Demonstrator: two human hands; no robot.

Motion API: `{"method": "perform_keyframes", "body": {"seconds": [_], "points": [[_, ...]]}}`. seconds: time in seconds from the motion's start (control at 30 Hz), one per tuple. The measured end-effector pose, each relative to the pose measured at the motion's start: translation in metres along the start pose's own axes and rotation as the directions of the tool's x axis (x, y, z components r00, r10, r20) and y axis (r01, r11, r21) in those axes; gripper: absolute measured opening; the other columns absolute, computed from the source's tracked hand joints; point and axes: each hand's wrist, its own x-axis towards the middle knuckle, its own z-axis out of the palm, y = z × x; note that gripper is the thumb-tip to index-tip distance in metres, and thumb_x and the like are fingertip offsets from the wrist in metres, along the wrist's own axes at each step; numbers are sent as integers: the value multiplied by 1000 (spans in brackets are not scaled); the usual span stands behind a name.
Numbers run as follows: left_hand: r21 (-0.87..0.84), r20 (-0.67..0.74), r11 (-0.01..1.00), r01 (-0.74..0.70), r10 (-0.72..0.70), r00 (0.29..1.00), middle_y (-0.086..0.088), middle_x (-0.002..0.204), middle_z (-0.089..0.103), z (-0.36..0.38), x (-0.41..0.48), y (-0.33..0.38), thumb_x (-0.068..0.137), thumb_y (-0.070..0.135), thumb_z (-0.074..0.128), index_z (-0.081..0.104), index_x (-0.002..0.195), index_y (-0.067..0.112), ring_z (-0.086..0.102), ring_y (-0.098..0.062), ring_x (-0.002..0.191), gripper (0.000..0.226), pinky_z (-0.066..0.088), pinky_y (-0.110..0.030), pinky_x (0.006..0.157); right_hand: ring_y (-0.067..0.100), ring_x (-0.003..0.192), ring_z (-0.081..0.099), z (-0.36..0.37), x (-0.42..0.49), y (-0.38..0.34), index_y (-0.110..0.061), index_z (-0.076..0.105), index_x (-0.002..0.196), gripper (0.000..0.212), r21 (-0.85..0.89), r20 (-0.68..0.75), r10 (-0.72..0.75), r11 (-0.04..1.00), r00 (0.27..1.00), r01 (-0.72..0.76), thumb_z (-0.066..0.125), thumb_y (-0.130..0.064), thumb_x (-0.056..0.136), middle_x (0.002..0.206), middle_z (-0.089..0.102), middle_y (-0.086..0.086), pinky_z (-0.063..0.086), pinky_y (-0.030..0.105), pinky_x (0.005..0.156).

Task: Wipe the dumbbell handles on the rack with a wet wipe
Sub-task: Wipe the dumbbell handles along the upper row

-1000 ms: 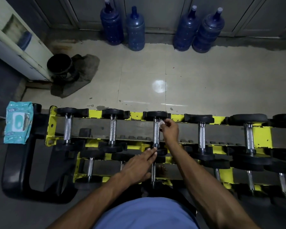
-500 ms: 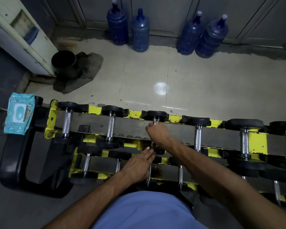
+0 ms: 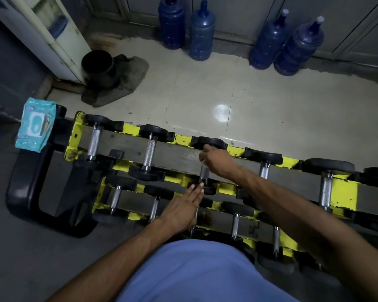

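Head view: right hand (image 3: 216, 159) curls round the third dumbbell handle (image 3: 204, 172) on the top row of the rack (image 3: 345, 190); left hand (image 3: 181, 209) rests straight fingers against its near weight (image 3: 210, 190). Likely heavy, rigid steel: take hold mid-shaft.

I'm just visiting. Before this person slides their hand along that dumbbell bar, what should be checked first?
1. Right hand grips the knurled steel handle of the third top-row dumbbell: ok.
2. Wet wipe inside that grip: cannot tell, the fingers hide it.
3. Left hand steadies the dumbbell, straight fingers touching its near black weight: ok.
4. Teal wipe packet lies by the left end of the yellow rack: ok.
5. Next steel handle rightward is uncovered: ok.
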Motion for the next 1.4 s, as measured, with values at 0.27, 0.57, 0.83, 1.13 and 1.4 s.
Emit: {"method": "perform_keyframes", "body": {"seconds": [0.27, 0.57, 0.83, 1.13, 1.4], "points": [[-16, 1, 999, 47, -47, 999, -1, 170, -25, -3, -1, 10, 101, 24, 57, -7, 165, 11, -11, -21, 160, 92, 33, -45, 122, 21, 82, 61, 8, -11, 9, -15, 60, 110, 14, 4, 7, -118, 993, 993, 118, 60, -15, 96, 105, 55, 3, 44, 30, 61], [-44, 6, 992, 121, -121, 993, -3, 170, -26, 0, 1, 22, 100, 30, 62, -6, 165, 9, -9, -23, 160, 96, 34, -45, 120, 15, 74, 58, 67, -73, -21, -21, 58, 92, 9, 556, -92, 364, 791, 927, -256, 66, -16, 92, 86, 61, -6, 37, 27, 59], [-14, 31, 995, 102, -101, 994, -2, 170, -28, -1, 0, 17, 100, 30, 62, -8, 165, 9, -9, -24, 160, 98, 34, -46, 121, 29, 72, 71, 88, -24, -12, -17, 72, 69, 29, 751, 379, 627, 222, 681, -622, 58, 6, 79, 70, 71, 4, 61, 44, 66], [16, 34, 1000, 26, -26, 999, 0, 169, -28, -5, -1, 3, 100, 31, 63, -8, 165, 12, -8, -22, 160, 98, 36, -45, 119, 24, 73, 62, 67, -8, 7, -16, 66, 77, 29, 851, 448, 680, -125, 580, -511, 59, 12, 81, 80, 64, 6, 50, 31, 66], [43, 69, 998, -47, 44, 997, 0, 170, -27, -5, 2, -14, 99, 31, 64, -7, 166, 12, -6, -22, 160, 99, 31, -46, 124, 22, 72, 59, 58, 22, 3, -17, 57, 83, 28, 785, 587, 652, -602, 479, -143, 55, 10, 92, 82, 61, 9, 52, 35, 66]]}}
